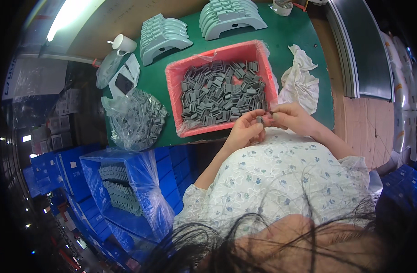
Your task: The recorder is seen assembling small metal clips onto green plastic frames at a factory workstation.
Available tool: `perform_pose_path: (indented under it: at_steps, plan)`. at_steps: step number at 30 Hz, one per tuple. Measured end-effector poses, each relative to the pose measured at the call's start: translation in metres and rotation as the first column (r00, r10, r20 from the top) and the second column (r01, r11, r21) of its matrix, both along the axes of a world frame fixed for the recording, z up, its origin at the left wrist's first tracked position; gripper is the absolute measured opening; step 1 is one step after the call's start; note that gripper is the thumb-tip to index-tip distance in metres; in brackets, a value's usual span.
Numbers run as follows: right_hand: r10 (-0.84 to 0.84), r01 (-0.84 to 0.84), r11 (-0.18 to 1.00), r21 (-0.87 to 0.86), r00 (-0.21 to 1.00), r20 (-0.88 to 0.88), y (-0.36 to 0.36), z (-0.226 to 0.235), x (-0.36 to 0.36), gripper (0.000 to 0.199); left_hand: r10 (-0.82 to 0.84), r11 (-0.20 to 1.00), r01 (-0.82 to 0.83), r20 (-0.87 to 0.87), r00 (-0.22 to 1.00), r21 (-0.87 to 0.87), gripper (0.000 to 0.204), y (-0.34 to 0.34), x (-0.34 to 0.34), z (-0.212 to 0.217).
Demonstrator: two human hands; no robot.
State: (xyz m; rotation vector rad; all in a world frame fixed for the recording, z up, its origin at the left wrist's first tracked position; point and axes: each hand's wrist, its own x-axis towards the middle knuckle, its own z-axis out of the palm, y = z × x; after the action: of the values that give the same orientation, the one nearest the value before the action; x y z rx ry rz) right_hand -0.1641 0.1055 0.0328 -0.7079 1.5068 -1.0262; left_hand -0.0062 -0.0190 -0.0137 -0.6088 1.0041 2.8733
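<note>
Close in front of my body, at the near right corner of a red bin (173, 96), both hands meet. My left hand (245, 133) is closed, its fingers pinching a small grey plastic part (260, 120). Right beside it, my right hand (291, 117) is closed too, thumb and finger pressed together at the same spot. Whatever sits between the right fingertips is too small to make out. Many similar grey plastic parts (222, 93) lie heaped in the plastic-lined bin.
Stacked pale grey curved mouldings (233, 22) stand at the green table's (304, 34) far side. A clear bag of grey parts (135, 120), a phone (123, 83) and a white mug (124, 43) are left. A crumpled cloth (300, 82) lies right. Below left, a blue crate (119, 218) holds mouldings.
</note>
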Motion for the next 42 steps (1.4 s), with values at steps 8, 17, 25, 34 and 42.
perform_pose_path:
  at_steps: [8,17,25,34,42]
  plan:
    - [0.083,-0.106,0.989,-0.102,0.975,-0.204,-0.003,0.015,0.010,0.028,-0.042,0.991,0.039,-0.015,0.999,-0.126,0.040,0.000,0.000,0.009]
    - [0.150,-0.181,0.978,-0.104,0.957,-0.248,-0.003,0.014,0.009,0.033,-0.033,0.993,0.033,0.000,0.999,-0.117,0.030,0.004,0.000,0.012]
    - [0.118,-0.134,0.984,-0.115,0.984,-0.132,-0.001,0.010,0.008,0.034,-0.044,0.997,0.041,-0.040,0.998,-0.065,0.032,0.004,0.000,0.011]
    - [0.127,-0.148,0.982,-0.118,0.978,-0.168,0.000,0.008,0.009,0.030,-0.072,0.995,0.068,-0.063,0.995,-0.066,0.046,0.003,0.003,0.006]
    - [0.097,-0.123,0.982,-0.144,0.979,-0.177,-0.003,0.003,0.017,0.028,-0.097,0.978,0.094,-0.006,0.995,-0.188,0.044,0.008,0.003,0.018]
